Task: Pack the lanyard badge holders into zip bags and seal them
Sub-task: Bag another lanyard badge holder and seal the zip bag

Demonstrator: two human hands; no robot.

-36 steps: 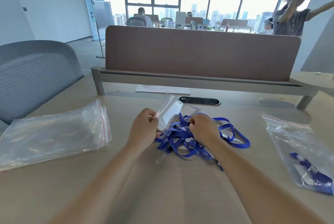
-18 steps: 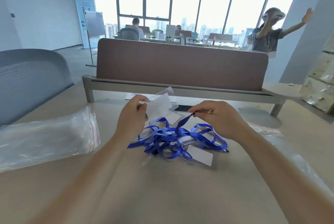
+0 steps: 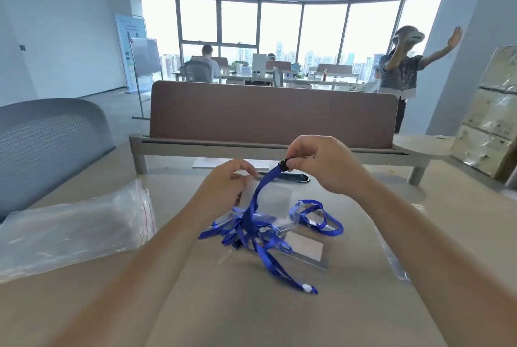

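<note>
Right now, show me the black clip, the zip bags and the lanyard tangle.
black clip point(image 3: 284, 165): head view, its dark face at the strap's raised end.
zip bags point(image 3: 70, 225): head view, middle of the clear stack.
lanyard tangle point(image 3: 247, 224): head view, where the blue straps cross.

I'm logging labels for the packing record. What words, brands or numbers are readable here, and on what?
No text can be read.
Standing banner by the far wall: print too small and blurred.
Badge card: blank white face.
Zip bags: no print visible.
</note>
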